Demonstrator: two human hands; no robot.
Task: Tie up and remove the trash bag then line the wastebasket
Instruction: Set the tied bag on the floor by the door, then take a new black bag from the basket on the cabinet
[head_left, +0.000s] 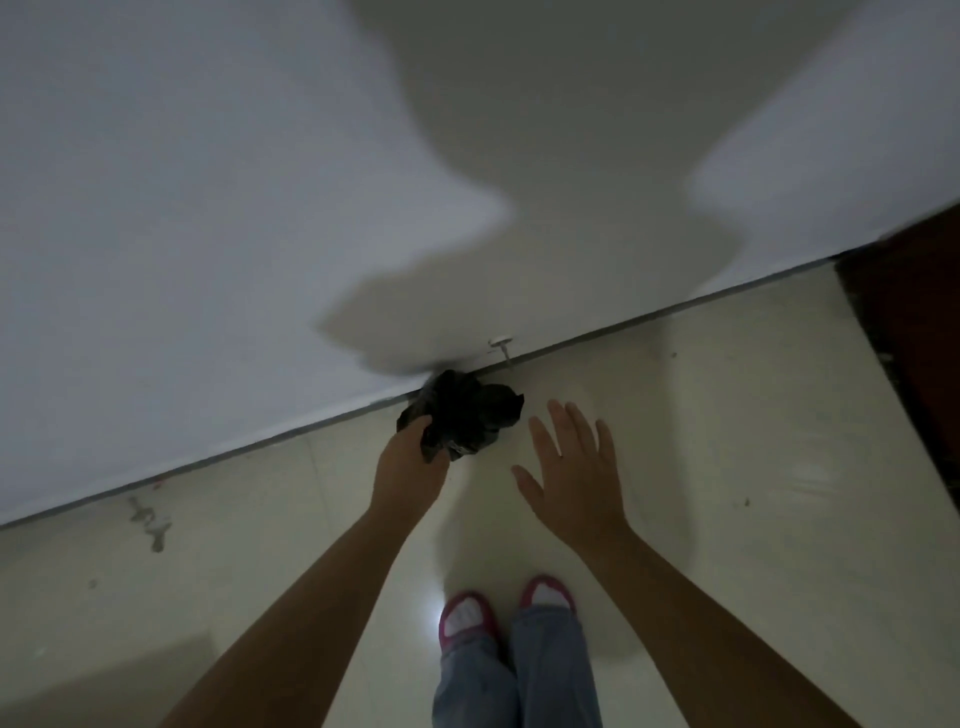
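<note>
Crumpled black plastic trash bag (462, 415) is held at frame centre, by the white wall's (208, 208) base above the pale tiled floor (727, 467). Judged light, soft, crinkly; best taken by the bunched neck. Left hand (410, 467) grip is closed on its lower-left edge, arm outstretched. Right hand (571, 467) is spread, empty, just beside.

Trash bag (464, 415), 12 o'clock from left hand (410, 462): thin black plastic, crumpled, faint sheen. Floor (727, 467): pale tile, glossy, smooth; grey stains at 9 o'clock. Wall (182, 260): white, matt, smooth. Furniture edge (914, 332) at 3 o'clock: dark reddish, looks like wood. Trousers (519, 675): blue denim-like cloth, matt. Slippers (467, 618): pink/white, soft-looking, blurred.
</note>
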